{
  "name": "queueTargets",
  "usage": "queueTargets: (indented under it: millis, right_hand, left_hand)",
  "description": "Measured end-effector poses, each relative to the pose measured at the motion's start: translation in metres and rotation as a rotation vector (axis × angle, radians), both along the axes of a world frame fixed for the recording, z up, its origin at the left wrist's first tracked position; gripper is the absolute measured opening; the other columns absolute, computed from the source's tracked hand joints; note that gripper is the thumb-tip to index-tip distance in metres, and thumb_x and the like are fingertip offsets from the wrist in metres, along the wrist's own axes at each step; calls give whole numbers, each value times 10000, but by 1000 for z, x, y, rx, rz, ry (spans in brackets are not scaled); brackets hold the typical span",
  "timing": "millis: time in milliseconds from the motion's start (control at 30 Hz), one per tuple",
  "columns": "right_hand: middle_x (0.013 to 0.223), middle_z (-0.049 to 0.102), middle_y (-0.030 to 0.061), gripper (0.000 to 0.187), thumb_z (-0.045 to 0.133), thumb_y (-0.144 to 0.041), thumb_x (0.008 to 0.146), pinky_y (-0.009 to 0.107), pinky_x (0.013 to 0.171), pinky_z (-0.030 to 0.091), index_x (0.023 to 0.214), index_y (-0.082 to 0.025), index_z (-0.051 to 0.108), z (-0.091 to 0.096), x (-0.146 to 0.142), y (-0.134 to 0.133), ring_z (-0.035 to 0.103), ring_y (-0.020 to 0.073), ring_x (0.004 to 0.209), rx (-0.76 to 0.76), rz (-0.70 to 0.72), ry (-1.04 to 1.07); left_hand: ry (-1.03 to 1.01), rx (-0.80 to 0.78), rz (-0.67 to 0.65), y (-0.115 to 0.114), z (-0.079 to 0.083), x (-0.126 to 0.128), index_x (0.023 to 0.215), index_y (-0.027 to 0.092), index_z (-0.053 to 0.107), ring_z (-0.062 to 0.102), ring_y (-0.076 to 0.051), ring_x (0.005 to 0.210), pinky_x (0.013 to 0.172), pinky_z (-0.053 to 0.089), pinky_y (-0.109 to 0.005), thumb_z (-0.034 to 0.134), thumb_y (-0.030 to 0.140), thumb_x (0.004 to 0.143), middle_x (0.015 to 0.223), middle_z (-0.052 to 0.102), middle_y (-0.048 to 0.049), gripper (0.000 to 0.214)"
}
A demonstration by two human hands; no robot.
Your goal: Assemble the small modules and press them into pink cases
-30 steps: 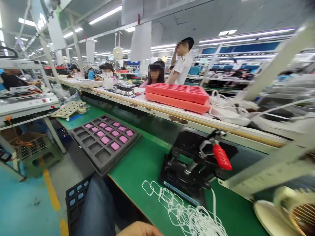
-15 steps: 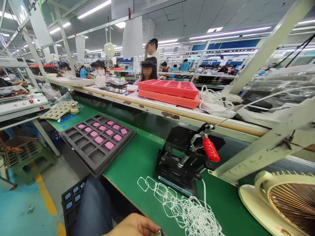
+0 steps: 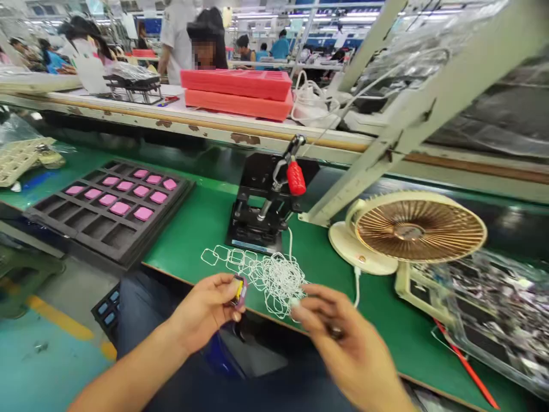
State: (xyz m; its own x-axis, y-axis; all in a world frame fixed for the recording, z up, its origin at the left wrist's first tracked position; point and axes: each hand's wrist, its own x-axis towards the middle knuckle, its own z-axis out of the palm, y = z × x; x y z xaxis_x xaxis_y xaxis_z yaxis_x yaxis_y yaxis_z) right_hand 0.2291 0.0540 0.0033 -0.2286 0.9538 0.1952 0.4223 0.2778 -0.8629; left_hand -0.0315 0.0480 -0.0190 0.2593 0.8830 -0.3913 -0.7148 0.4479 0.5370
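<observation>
My left hand (image 3: 206,309) pinches a small pink and yellow part (image 3: 239,290) at the near edge of the green bench. My right hand (image 3: 338,337) is blurred beside it, fingers curled, at the edge of a tangle of white square rings (image 3: 266,274). Whether it holds a ring I cannot make out. Behind the rings stands a black clamp jig (image 3: 261,200) with a red handle (image 3: 295,177). To the left lies a dark tray (image 3: 64,217) with pink parts (image 3: 124,197) in several pockets.
A beige fan (image 3: 412,229) lies face up at the right, next to a clear bag of small parts (image 3: 493,309). Red trays (image 3: 235,91) sit on the conveyor shelf behind. Other people work across the line. A slanted white frame bar (image 3: 407,114) crosses above.
The view has dropped from the hall down to the bench. Both my hands have come up into view, the left one now holding the small part near the rings.
</observation>
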Motion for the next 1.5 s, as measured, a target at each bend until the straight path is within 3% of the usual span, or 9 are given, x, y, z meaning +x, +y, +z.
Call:
queueTargets:
  millis: [100, 200, 367, 533, 900, 1100, 1233, 1367, 1500]
  right_hand:
    - [887, 759, 31, 189, 633, -425, 1091, 281, 662, 557, 1056, -283, 754, -4, -36, -4, 699, 181, 726, -11, 166, 35]
    - [974, 757, 40, 204, 575, -396, 1119, 293, 772, 552, 1100, -277, 740, -1, -60, 4, 699, 189, 848, -43, 279, 105]
    - [809, 690, 1, 271, 636, -481, 1092, 257, 661, 483, 989, -232, 661, 4, -66, 10, 598, 149, 704, -323, 332, 249]
    - [792, 699, 4, 315, 665, -503, 1076, 261, 671, 471, 939, -219, 663, 3, -65, 11, 598, 146, 701, -386, 345, 286]
    - [801, 735, 0, 270, 671, -471, 1077, 276, 662, 460, 960, -228, 679, -12, -61, 14, 625, 147, 693, -335, 344, 205]
    - [808, 671, -11, 295, 741, -459, 1025, 266, 569, 426, 1192, -239, 640, -35, -59, 14, 568, 142, 630, -174, 218, 186]
    - [976, 705, 41, 334, 722, -491, 1032, 276, 552, 407, 1283, -270, 743, -29, -55, 9, 508, 130, 619, -148, 208, 171]
    - [1057, 693, 53, 307, 742, -465, 1023, 275, 514, 362, 1286, -309, 775, -23, -52, 9, 418, 106, 570, -132, 238, 262]
    - [1024, 698, 63, 299, 722, -421, 1041, 292, 580, 442, 1306, -289, 763, -21, -54, 1, 520, 138, 635, -42, 152, 277]
  left_hand:
    - [-8, -25, 10, 1, 3, -4, 985, 103, 772, 666, -115, 649, 569, 506, -214, 954, 216, 787, 805, 706, -37, 292]
    - [15, -35, 2, 0, 2, -6, 972, 97, 765, 648, -110, 620, 541, 487, -214, 947, 200, 778, 807, 714, -46, 285]
    - [41, -63, -35, 2, 6, -7, 909, 82, 755, 609, -98, 564, 468, 405, -191, 950, 205, 750, 744, 699, -48, 280]
    - [70, -112, -58, 6, 8, -5, 894, 96, 748, 617, -109, 519, 444, 401, -196, 959, 234, 723, 711, 712, -55, 305]
    - [109, -78, -63, 4, 3, -1, 896, 106, 736, 648, -132, 517, 422, 425, -198, 981, 248, 687, 694, 725, -56, 352]
    - [112, -48, -81, 1, 2, 3, 917, 105, 743, 645, -121, 541, 455, 472, -202, 962, 256, 743, 759, 740, -66, 318]
    - [84, -7, -118, -5, 2, 8, 942, 98, 764, 678, -131, 583, 496, 518, -221, 944, 261, 780, 864, 759, -90, 292]
    - [114, 40, -113, -4, 3, 10, 920, 109, 776, 686, -150, 596, 527, 548, -242, 946, 289, 787, 801, 749, -83, 281]
    - [142, 54, -134, -3, 12, 18, 893, 122, 783, 658, -150, 579, 496, 520, -233, 972, 314, 746, 765, 739, -69, 306]
